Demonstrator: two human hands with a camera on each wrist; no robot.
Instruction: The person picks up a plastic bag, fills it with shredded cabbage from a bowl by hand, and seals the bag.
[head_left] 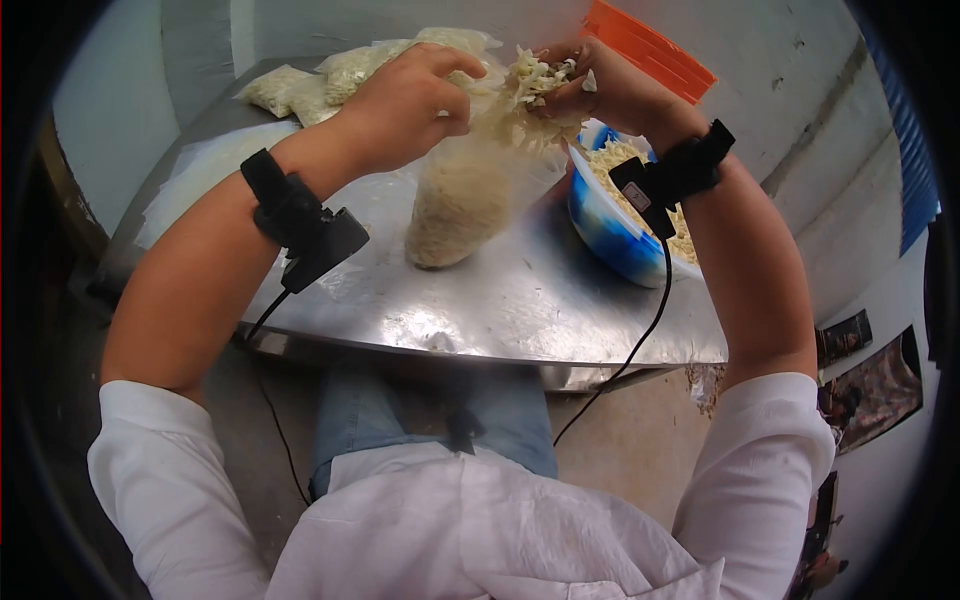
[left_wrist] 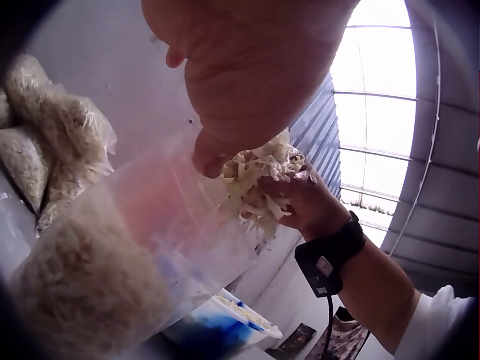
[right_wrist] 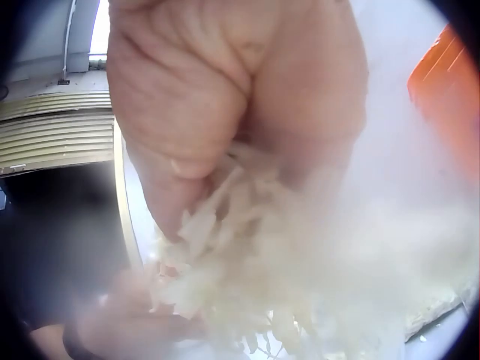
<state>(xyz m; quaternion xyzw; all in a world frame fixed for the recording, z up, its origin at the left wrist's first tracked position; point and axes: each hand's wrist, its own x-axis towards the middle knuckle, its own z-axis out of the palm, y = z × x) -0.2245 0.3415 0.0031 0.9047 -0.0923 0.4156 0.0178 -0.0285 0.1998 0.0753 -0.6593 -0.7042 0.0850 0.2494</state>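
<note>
My left hand (head_left: 410, 110) pinches the upper edge of a clear plastic bag (head_left: 455, 215). Pale shredded flakes fill the lower part of this bag, which hangs slanted beneath the hand in the left wrist view. My right hand (head_left: 622, 92) grips a loose bunch of pale, curly flakes (head_left: 535, 82) close to the bag's top, to the right of the left hand. Ends of the flakes stick out between the fingers and dangle. Haze blurs the bunch in the right wrist view.
A blue and white basin (head_left: 608, 232) of similar flakes stands on the metal table (head_left: 490, 315), below my right wrist. Several filled bags (head_left: 275, 90) lie at the back left, with flat clear plastic sheets (head_left: 200, 175) nearer. An orange ridged object (head_left: 650, 48) is behind my right hand.
</note>
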